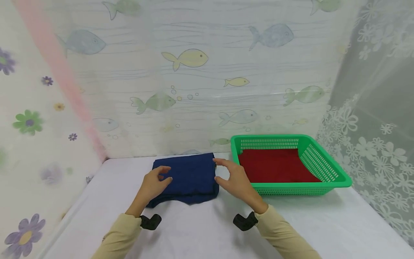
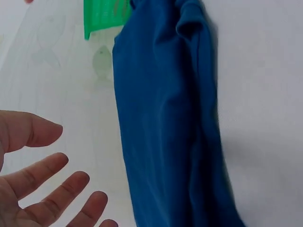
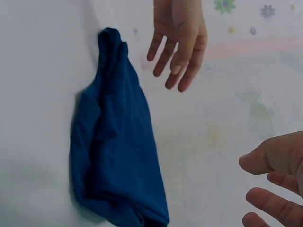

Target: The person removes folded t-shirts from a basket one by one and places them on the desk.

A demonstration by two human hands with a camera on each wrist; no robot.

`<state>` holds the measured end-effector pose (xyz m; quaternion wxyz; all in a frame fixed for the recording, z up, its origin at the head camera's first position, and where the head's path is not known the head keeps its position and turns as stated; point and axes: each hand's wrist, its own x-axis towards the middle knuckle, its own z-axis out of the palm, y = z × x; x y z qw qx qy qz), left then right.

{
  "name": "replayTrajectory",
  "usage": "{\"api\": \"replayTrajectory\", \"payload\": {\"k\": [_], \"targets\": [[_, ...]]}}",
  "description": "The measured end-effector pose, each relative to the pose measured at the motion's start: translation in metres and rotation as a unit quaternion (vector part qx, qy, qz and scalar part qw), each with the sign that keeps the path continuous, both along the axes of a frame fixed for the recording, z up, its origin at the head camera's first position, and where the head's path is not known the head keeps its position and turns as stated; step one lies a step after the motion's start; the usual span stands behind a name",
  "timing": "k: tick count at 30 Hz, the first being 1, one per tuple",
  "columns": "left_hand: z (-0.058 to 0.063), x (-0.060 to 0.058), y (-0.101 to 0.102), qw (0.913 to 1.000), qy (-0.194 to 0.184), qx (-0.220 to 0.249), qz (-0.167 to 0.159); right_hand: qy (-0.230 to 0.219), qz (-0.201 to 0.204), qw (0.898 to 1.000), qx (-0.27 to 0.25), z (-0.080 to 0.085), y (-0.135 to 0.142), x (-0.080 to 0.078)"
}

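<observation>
A folded navy-blue cloth garment point(image 1: 191, 176) lies on the white table, its layers and uneven front edge showing. My left hand point(image 1: 154, 183) hovers over its left side, fingers loosely bent and holding nothing. Over the right edge is my right hand point(image 1: 236, 178), thumb and fingers apart, also holding nothing. In the left wrist view the spread fingers point(image 2: 57, 189) are apart from the blue garment point(image 2: 165, 118). The right wrist view shows both hands off the garment point(image 3: 118, 142), with the left hand point(image 3: 182, 42) beyond it.
A green plastic basket point(image 1: 300, 185) stands to the right with a dark red folded cloth point(image 1: 275, 165) inside. The white-covered table point(image 1: 194, 230) meets a fish-patterned sheet point(image 1: 194, 90) at the back. Flowered sheeting point(image 1: 29, 144) hangs at the left and lacy sheeting point(image 1: 372, 126) at the right.
</observation>
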<state>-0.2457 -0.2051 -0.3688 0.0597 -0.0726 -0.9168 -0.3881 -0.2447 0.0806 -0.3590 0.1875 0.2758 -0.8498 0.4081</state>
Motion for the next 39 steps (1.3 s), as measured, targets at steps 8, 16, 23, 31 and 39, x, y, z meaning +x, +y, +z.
{"api": "replayTrajectory", "payload": {"k": [8, 16, 23, 31, 39], "targets": [[0.012, 0.003, 0.027, 0.9956, 0.076, -0.041, -0.036, 0.003, -0.014, 1.000, 0.016, 0.005, 0.021, -0.006], [0.018, 0.001, 0.056, 0.9913, 0.107, -0.033, -0.070, 0.001, -0.021, 1.000, 0.024, 0.016, 0.053, -0.001], [0.022, 0.001, 0.079, 0.9866, 0.128, 0.007, -0.101, -0.010, -0.031, 0.999, 0.037, 0.026, 0.079, 0.003], [0.023, -0.001, 0.104, 0.9849, 0.105, 0.062, -0.123, -0.009, -0.036, 0.999, 0.039, 0.031, 0.101, 0.003], [0.035, -0.004, 0.123, 0.9798, 0.036, 0.135, -0.143, -0.010, -0.040, 0.998, 0.037, 0.042, 0.119, 0.002]]}}
